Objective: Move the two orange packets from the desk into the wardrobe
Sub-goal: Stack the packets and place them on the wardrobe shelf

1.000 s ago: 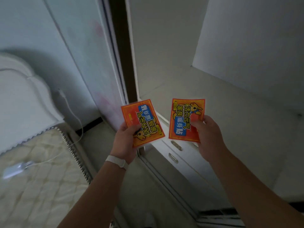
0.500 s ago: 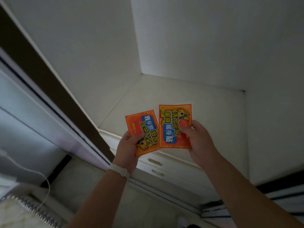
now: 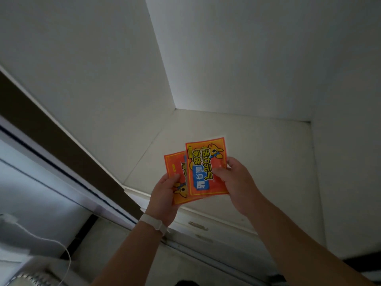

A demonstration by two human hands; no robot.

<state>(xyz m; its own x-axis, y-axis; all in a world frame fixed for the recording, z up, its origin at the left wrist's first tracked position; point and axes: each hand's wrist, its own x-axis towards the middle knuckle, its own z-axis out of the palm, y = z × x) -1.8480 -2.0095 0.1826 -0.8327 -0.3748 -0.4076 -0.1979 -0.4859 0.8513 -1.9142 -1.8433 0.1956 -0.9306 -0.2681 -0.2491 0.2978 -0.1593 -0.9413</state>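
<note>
I hold two orange packets with yellow and blue print over the front edge of the wardrobe shelf [image 3: 257,145]. My right hand [image 3: 237,182] grips the upper packet [image 3: 206,162] by its right side. That packet overlaps the lower packet [image 3: 175,168], which my left hand [image 3: 165,199] holds by its left edge and bottom corner. A white band sits on my left wrist. Both packets hang above the pale shelf floor, not touching it.
White walls [image 3: 247,58] enclose the wardrobe compartment at left, back and right. Drawers with small handles [image 3: 198,225] lie under the shelf. A dark sliding-door frame [image 3: 61,145] runs diagonally at left. A white cable [image 3: 61,246] and a bed edge show at the lower left.
My view has swung further toward the wardrobe interior. My hands have come together, so the right packet now overlaps the left one, and both have moved deeper over the shelf.
</note>
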